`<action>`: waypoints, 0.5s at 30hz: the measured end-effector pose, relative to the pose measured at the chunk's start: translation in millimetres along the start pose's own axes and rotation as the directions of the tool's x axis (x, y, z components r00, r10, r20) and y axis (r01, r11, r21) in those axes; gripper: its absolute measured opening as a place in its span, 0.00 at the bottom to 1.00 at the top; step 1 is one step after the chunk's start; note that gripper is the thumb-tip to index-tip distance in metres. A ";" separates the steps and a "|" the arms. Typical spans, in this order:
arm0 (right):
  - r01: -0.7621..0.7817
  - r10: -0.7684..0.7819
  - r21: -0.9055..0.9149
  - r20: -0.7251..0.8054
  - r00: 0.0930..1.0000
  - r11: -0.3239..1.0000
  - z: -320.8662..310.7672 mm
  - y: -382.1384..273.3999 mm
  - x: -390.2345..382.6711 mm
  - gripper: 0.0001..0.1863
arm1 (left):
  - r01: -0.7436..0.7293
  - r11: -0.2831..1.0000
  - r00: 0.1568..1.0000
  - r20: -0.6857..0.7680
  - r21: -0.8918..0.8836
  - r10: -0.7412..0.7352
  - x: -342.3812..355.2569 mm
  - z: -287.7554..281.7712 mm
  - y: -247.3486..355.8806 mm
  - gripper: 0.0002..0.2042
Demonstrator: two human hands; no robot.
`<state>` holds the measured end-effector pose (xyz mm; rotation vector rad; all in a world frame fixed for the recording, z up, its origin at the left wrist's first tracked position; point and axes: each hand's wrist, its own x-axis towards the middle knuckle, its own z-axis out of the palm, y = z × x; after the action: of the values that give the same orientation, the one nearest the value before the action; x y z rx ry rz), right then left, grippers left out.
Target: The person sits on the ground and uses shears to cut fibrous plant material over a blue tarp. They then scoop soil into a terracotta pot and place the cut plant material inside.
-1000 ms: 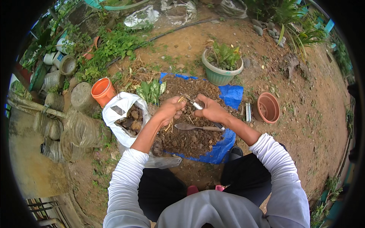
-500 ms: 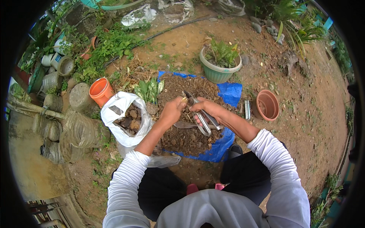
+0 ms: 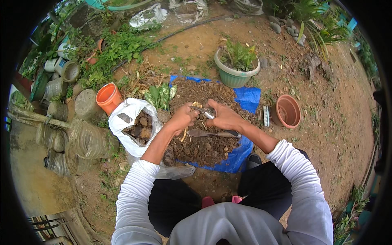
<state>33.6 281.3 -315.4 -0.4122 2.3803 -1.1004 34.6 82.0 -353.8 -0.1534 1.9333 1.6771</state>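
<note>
Over the heap of brown soil (image 3: pixel 196 151), my right hand (image 3: pixel 224 116) is closed around pruning shears (image 3: pixel 209 113), their blades toward my left hand. My left hand (image 3: pixel 181 120) is closed on pale, dry, root-like strands (image 3: pixel 184 135), partly hidden by its fingers; some dangle below it. The shear tips meet or overlap the left fingers, so I cannot tell what lies between the blades. Just below both hands a trowel (image 3: pixel 200 133) lies flat on the soil. Under the heap spreads a blue sheet (image 3: pixel 247 99).
Left of the soil stand a white bag (image 3: pixel 122 132) of clods and an orange pot (image 3: pixel 109 98), with a variegated leafy plant (image 3: pixel 160 98) beside them. A potted fern (image 3: pixel 237 73) stands beyond. To the right are a brush (image 3: pixel 266 116) and a brown pot (image 3: pixel 287 111).
The shears have turned in my right hand; their handles no longer point toward me. The trowel is now less covered, and pale strands show hanging below my left hand.
</note>
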 end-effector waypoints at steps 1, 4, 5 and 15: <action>0.008 -0.009 -0.028 -0.014 1.000 1.000 0.6 2.1 0.6 0.30 | -0.003 1.000 1.000 0.016 0.003 0.003 -1.0 1.5 0.8 0.10; -0.005 0.003 -0.036 -0.038 0.999 0.999 4.4 8.0 0.1 0.28 | -0.007 0.999 0.999 -0.035 0.031 0.008 -2.0 7.5 2.5 0.09; -0.015 0.014 -0.026 -0.044 0.999 1.000 5.2 9.6 -0.2 0.27 | -0.008 0.999 0.999 -0.041 0.031 0.009 -1.3 7.8 2.7 0.09; -0.047 0.061 0.253 -0.046 0.997 0.966 8.8 11.4 3.0 0.19 | -0.005 0.995 0.999 -0.051 -0.102 0.000 -0.2 -0.8 4.0 0.08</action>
<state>35.0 281.6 -330.0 -0.2297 2.2432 -1.3828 32.7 82.0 -350.2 -0.2351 1.8849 1.7908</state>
